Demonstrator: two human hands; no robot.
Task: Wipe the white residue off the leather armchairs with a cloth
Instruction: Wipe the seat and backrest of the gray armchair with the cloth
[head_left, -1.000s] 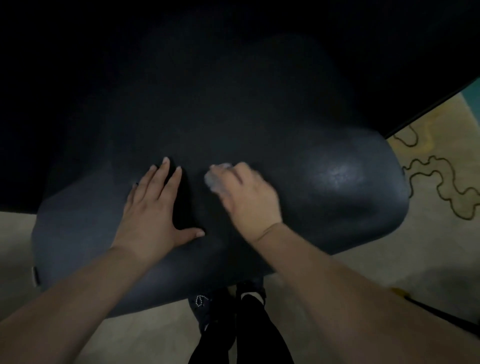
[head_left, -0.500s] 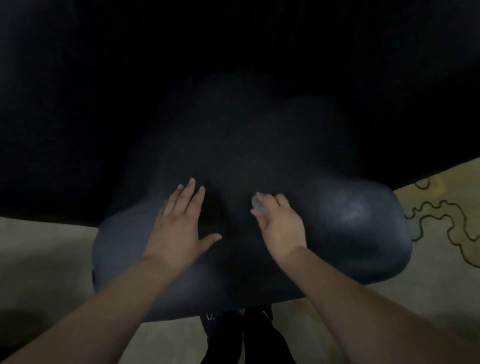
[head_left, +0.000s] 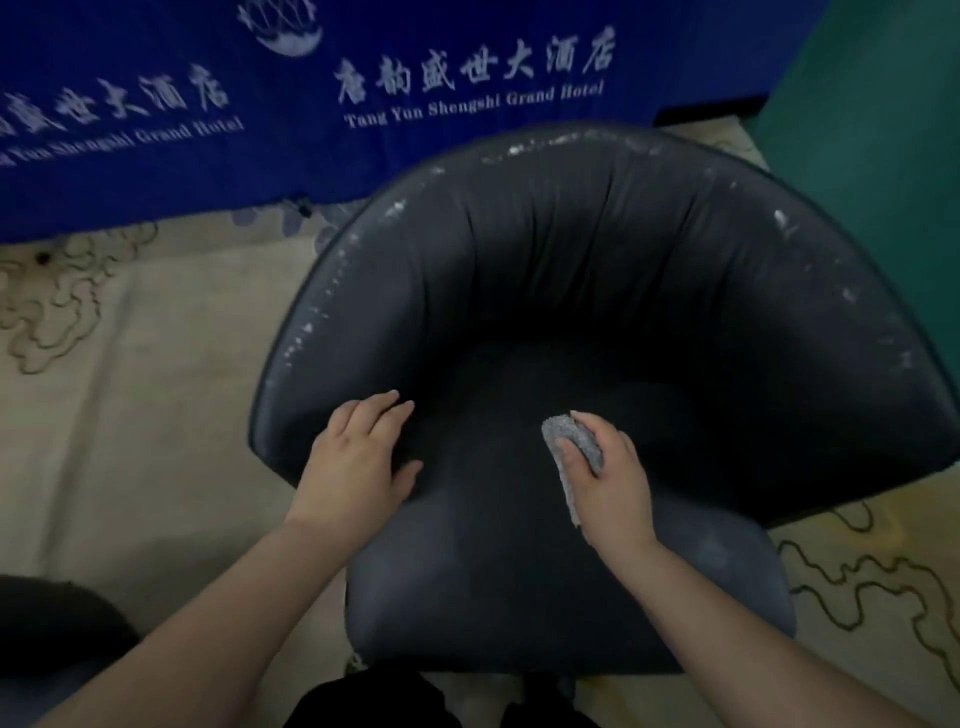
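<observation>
View now pulled back: whole armchair (head_left: 597, 322) visible, earlier only seat. Right hand (head_left: 608, 483) grips cloth (head_left: 574, 447) over seat centre; left hand (head_left: 358, 462) flat, released, on near-left seat. White residue (head_left: 519, 150) on far rim (likely next target).

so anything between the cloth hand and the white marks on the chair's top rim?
Nothing visible. The right hand grips the cloth over the seat; only bare dark leather of the armchair lies between it and the white residue along the rim.

One armchair (head_left: 597, 322) — one cloth (head_left: 574, 447) — two hands.
</observation>
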